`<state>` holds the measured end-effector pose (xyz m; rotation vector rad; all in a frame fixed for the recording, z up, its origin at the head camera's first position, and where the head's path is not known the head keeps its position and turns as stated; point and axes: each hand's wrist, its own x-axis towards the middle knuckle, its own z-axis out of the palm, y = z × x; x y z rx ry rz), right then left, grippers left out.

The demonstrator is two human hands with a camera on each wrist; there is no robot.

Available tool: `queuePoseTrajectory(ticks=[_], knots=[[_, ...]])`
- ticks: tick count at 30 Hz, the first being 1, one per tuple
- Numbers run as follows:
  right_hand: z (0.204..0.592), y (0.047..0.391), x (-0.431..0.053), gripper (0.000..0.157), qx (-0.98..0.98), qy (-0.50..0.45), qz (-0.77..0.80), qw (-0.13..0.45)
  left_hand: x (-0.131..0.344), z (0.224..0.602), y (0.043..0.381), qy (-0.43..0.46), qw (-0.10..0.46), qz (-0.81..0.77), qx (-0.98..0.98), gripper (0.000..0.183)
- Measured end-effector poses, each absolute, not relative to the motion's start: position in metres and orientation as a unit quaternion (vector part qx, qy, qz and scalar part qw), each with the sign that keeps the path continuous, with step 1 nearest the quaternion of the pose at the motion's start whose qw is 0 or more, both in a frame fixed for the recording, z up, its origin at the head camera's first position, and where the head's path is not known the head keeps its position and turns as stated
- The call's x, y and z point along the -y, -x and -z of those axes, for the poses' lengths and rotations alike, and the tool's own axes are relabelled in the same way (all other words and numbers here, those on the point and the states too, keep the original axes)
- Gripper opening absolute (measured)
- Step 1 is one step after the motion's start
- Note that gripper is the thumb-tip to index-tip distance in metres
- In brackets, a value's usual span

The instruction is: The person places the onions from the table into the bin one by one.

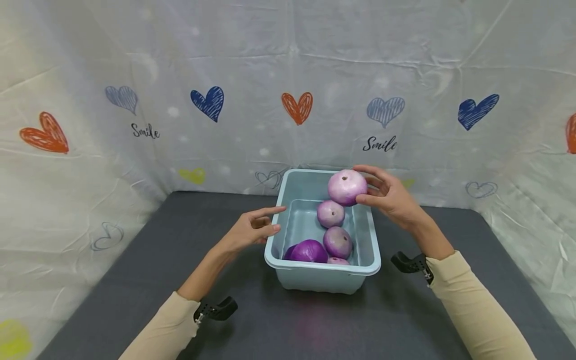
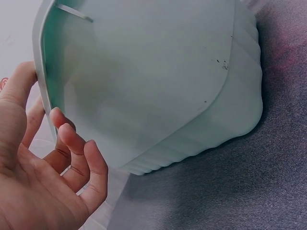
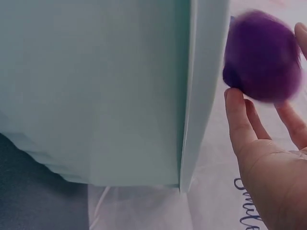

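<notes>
My right hand [image 1: 391,197] holds a large purple onion [image 1: 347,187] over the far right part of a light blue plastic basin [image 1: 321,277], thumb and fingers spread around its side. In the right wrist view this onion [image 3: 264,57] is blurred, its dark purple side showing beside the basin's rim. My left hand [image 1: 253,227] is at the basin's left rim, index finger and thumb reaching over the edge. Its other fingers [image 2: 96,167] hang loosely curled outside the wall. Inside, onions [image 1: 330,214] line the right side, and darker purple ones [image 1: 309,251] lie near the front.
The basin stands on a dark grey tabletop [image 1: 216,310]. A white cloth [image 1: 252,45] printed with hearts and the word Smile hangs behind the table and along both sides. Black wrist straps [image 1: 216,309] are on both arms.
</notes>
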<state>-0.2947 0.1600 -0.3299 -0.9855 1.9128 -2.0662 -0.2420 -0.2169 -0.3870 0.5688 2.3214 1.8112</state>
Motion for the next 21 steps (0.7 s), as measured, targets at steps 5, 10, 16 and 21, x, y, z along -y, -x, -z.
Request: queuePoseTrajectory(ticks=[5, 10, 16, 21], knots=[[0.332, 0.294, -0.166, 0.058, -0.637, 0.342, 0.686, 0.079, 0.215, 0.389, 0.242, -0.190, 0.071, -0.607, -0.768, 0.050], [0.336, 0.292, -0.176, 0.049, -0.643, 0.336, 0.685, 0.069, 0.214, 0.389, 0.242, -0.194, 0.067, -0.606, -0.769, 0.052], [0.345, 0.283, -0.195, 0.039, -0.650, 0.337, 0.679, 0.047, 0.214, 0.391, 0.240, -0.188, 0.058, -0.597, -0.778, 0.051], [0.357, 0.274, -0.221, 0.040, -0.643, 0.342, 0.685, 0.023, 0.215, 0.389, 0.237, -0.185, 0.024, -0.663, -0.725, 0.054]])
